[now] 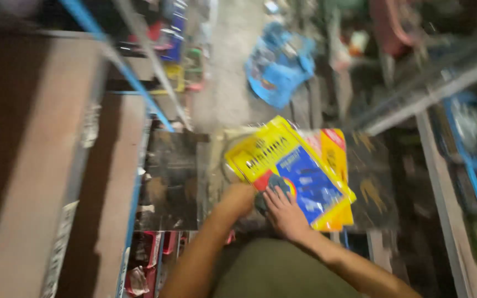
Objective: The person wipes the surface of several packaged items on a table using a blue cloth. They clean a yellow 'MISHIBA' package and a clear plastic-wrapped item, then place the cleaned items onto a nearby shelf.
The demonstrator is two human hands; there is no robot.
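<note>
The yellow and blue packet (291, 171) lies flat on a dark tabletop (172, 176), atop a stack of similar packets. The right hand (285, 212) rests spread on its near corner, fingers (277, 193) open and flat. The left hand (238, 200) curls at its left edge; blur hides its grip.

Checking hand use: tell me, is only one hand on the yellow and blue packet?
No, both the left hand and right hand rest on the packet.

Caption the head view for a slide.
Both hands, left hand and right hand, rest on a stack of yellow-and-blue packets.
</note>
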